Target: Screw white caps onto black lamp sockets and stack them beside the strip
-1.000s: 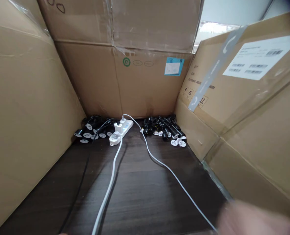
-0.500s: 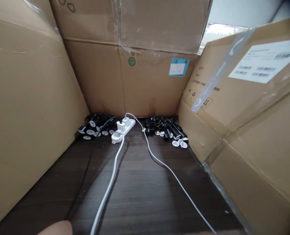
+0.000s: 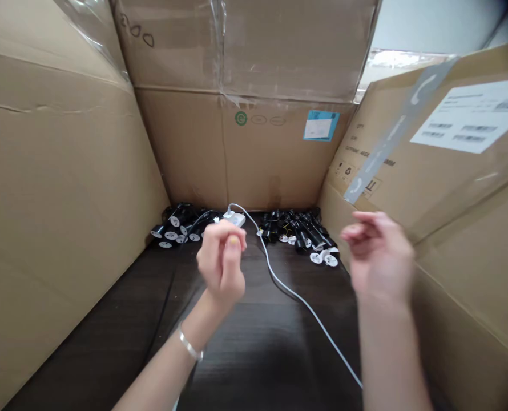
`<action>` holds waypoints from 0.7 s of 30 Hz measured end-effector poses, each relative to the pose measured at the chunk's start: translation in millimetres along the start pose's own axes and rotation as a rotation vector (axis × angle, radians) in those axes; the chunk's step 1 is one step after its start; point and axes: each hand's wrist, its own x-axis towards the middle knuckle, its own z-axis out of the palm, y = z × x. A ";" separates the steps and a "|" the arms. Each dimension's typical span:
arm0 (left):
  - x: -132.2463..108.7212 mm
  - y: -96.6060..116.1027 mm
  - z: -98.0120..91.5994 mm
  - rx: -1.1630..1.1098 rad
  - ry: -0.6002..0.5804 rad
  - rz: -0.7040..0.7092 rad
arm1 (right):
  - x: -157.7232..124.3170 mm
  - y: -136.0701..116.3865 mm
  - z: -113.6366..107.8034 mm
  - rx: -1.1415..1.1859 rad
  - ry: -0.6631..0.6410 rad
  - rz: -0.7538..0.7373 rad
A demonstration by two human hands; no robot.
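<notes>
Big change: both hands are now in frame. Half a second ago we had just a bit of hand at the bottom edge; now the left hand [image 3: 220,260] sits at 7 o'clock from picture centre and the right hand [image 3: 380,257] at 4 o'clock. View has swung slightly left too.

Left: fingers folded in, thumb against them, nothing showing in the grip. Right: fingers curled, blurred; we can't tell if it's fully closed or pinching something small.

The power strip [image 3: 238,220] lies just below centre, at 1 o'clock from the left hand, which now hides its near end; contact doesn't look likely. Thin white cable [image 3: 297,294] leaves its far end and runs off toward 5 o'clock, passing between the hands. Black parts with white discs, left pile [image 3: 185,220] at 10 o'clock from the left hand, right pile [image 3: 297,225] at 9 to 10 o'clock from the right; both piles look undisturbed.

For the work, we read this as hands raised into the space with no part visibly taken up.
</notes>
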 end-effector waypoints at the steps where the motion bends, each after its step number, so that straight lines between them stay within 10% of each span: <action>1: 7.7 -8.2 12.0 -0.063 -0.028 -0.041 | 4.3 14.3 7.9 -0.049 0.007 0.010; 8: 48.6 -89.3 57.4 -0.142 -0.333 -0.285 | 11.5 117.3 30.6 -1.122 -0.213 0.031; 21: 35.2 -125.8 57.5 -0.135 -0.431 -0.377 | 3.5 164.3 23.3 -1.408 -0.233 0.072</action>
